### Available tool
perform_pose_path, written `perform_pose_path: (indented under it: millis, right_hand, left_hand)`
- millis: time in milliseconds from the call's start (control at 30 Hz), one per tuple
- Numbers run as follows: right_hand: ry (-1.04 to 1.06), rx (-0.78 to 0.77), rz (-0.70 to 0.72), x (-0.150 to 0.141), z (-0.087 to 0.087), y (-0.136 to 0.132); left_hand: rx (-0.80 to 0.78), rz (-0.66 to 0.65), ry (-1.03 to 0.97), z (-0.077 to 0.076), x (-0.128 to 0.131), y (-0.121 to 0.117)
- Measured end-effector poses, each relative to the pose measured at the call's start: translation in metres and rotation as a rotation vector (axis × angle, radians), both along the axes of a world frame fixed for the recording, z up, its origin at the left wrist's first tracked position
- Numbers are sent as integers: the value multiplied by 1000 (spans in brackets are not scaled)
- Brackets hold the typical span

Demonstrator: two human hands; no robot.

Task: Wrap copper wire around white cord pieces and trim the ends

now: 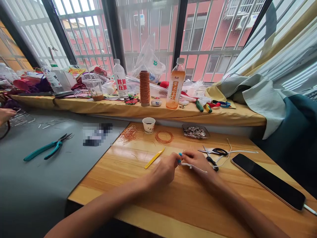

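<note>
My left hand [164,169] and my right hand [196,160] meet above the wooden table, fingertips pinched close together. A thin white cord [194,166] comes out from between them and trails across my right hand towards the wrist. Bright blue shows at the fingertips of both hands. The exact grip is small and partly hidden by the fingers. A yellow tool like flat tweezers [155,158] lies left of my hands. Black-handled scissors [219,151] lie beyond my right hand, with more white cord [244,151] beside them.
A paper cup [149,126] of dark liquid, a copper wire coil [164,137], a wire tangle [129,134] and a tray of small pieces [185,133] stand behind. A phone [268,180] lies right. Teal pliers [51,148] and another person's hand [7,115] are left.
</note>
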State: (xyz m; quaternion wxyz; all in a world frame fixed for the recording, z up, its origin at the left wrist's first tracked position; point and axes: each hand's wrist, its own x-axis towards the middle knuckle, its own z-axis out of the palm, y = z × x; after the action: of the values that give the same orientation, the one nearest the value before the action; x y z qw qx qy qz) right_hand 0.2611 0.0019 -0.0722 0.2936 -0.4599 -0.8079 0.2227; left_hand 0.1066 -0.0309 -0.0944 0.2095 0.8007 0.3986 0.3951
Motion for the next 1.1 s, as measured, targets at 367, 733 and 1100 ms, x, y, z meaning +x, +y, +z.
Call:
perform_pose_path:
  millis: [367,733,1100]
  right_hand:
    - [-221,800,138,-11,16,-31]
    - [161,-66,-3,-32,-15,-35]
    - [-83,-57,-23,-7,28,4]
  left_hand:
    - [-52,122,23,-2,-5,8]
    - [-187,289,-396,6,-5,7]
    - [-6,55,136,1,-3,-6]
